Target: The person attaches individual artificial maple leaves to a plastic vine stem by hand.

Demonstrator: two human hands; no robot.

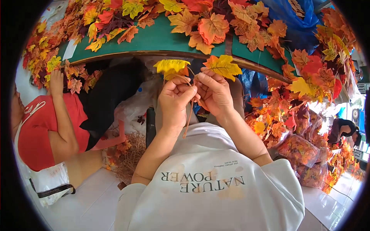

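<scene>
My left hand (177, 102) and my right hand (214, 92) meet in front of my chest, just short of the table edge. Both are closed, pinching thin brown stems of artificial maple leaves. A yellow artificial leaf (171, 66) stands above my left fingers. Over my right hand a yellow and orange artificial leaf (223, 67) spreads to the right. One brown stem (188, 120) hangs down below the hands. My fingers hide where the stems come together.
A green-topped table (154, 36) with a brown edge carries heaps of orange, red and yellow artificial leaves (213, 29). At left sits a person in a red top (54, 127). Right of me are more leaves and leaf-filled clear bags (298, 148). Brown stems (135, 154) lie heaped at lower left.
</scene>
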